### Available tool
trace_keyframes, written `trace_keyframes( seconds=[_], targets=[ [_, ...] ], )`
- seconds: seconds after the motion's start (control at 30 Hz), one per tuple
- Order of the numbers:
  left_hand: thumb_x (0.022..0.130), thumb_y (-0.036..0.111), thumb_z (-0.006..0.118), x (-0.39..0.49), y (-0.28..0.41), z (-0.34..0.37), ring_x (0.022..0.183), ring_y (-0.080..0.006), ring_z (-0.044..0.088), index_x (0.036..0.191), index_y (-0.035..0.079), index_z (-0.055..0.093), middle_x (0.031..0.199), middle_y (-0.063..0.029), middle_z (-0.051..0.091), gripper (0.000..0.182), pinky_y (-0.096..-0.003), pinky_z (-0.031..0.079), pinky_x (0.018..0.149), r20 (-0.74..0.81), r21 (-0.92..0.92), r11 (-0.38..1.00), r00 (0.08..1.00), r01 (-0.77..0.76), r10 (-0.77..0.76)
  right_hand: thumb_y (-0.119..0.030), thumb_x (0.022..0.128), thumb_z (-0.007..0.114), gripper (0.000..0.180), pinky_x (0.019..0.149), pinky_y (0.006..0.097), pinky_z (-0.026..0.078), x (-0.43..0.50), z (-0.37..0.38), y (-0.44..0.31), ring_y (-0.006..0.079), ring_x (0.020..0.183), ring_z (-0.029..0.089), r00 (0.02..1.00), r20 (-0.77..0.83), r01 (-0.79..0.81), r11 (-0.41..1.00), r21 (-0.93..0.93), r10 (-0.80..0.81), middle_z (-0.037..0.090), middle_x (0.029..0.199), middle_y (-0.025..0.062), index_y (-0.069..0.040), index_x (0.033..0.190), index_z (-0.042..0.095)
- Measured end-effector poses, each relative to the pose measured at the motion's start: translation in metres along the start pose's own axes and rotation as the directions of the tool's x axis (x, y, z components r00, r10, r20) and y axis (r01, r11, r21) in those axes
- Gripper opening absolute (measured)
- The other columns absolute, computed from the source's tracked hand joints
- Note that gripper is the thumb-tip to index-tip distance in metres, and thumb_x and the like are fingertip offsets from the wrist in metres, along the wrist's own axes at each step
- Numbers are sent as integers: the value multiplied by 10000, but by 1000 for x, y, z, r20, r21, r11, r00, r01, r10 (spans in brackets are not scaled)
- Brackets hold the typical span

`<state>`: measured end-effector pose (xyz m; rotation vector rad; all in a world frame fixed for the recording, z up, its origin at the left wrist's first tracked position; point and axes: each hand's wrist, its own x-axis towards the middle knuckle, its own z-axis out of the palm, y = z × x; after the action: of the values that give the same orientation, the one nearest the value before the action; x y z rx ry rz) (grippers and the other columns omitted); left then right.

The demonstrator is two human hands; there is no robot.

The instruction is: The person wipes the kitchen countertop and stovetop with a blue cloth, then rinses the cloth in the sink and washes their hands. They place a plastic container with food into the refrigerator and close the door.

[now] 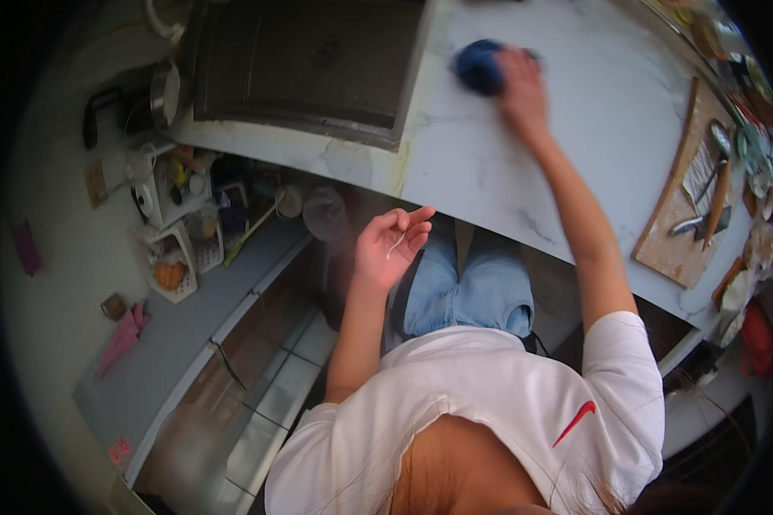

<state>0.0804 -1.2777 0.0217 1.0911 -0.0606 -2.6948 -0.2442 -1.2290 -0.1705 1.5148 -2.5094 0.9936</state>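
My right hand (pixel 522 90) presses on a bunched dark blue cloth (pixel 480 67) on the white marble-patterned countertop (pixel 483 161). Motion blur softens both hand and cloth, and part of the cloth is under my fingers. My left hand (pixel 390 248) hovers off the counter's front edge, its fingers half curled. A thin white strip (pixel 395 246) runs from those fingers across the palm; what it is made of is unclear. Left of the cloth, a dark rectangular sink basin (pixel 309 119) is set into the counter.
At the right, a wooden cutting board (pixel 657 238) carries a spoon (pixel 720 136), a wooden-handled tool (pixel 717 205) and other utensils. Packed kitchenware lines the far right edge. White plastic baskets (pixel 190 273) and a pink cloth (pixel 121 338) sit on a grey side counter (pixel 187 335). A pan (pixel 165 93) stands beside the sink.
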Motion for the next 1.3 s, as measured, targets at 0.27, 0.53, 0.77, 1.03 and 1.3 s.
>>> trace_keyframes(
  seconds=[0.27, 0.53, 0.77, 1.03, 1.3],
  targets=[
    [962, 132, 440, -24, 50, -54, 987, -309, 694, 805, -11, 525, 1253, -287, 593, 230, -384, 590, 885, -10, -157, 987, 1000, 26, -28, -263, 874, 624, 680, 1110, 517, 272, -153, -90, 22, 423, 1323, 391, 699, -459, -704, 639, -309, 549, 479, 1382, 272, 79, 1409, 382],
    [965, 145, 472, -71, 172, -150, 1073, -306, 660, 886, -21, 584, 1267, -256, 600, 215, -373, 565, 938, -25, -223, 973, 999, -50, 45, -244, 854, 641, 738, 1164, 531, 163, -112, 106, -251, 419, 1416, 276, 597, -440, -790, 587, -178, 670, 347, 1502, 274, 75, 1440, 325],
    [1021, 103, 483, -86, 229, -318, 1176, -300, 607, 1127, -75, 596, 1260, -230, 605, 236, -370, 519, 1032, -386, -285, 858, 871, -426, 304, -177, 872, 601, 625, 1162, 511, 191, -26, 193, -353, 406, 1422, 310, 935, -174, -345, 904, -251, 308, 395, 1505, 214, -2, 1434, 392],
    [1006, 476, 486, -49, 229, -593, 1249, -295, 533, 1279, -7, 565, 1354, -149, 557, 561, -459, 426, 1068, -833, 1, 809, 447, -588, 326, -115, 873, 585, 424, 1036, 453, 364, -21, 191, -349, 417, 1162, 535, 964, -141, -248, 951, -183, 225, 594, 1241, 244, 41, 1265, 552],
    [980, 534, 456, -7, 236, -748, 1253, -314, 515, 1454, 103, 440, 1463, -111, 467, 641, -505, 412, 1020, -936, -25, 953, 343, -303, 84, -127, 958, 528, 421, 1077, 436, 312, -38, 191, -361, 371, 1232, 479, 955, 15, -294, 952, -80, 296, 531, 1321, 216, 38, 1343, 488]
  ],
)
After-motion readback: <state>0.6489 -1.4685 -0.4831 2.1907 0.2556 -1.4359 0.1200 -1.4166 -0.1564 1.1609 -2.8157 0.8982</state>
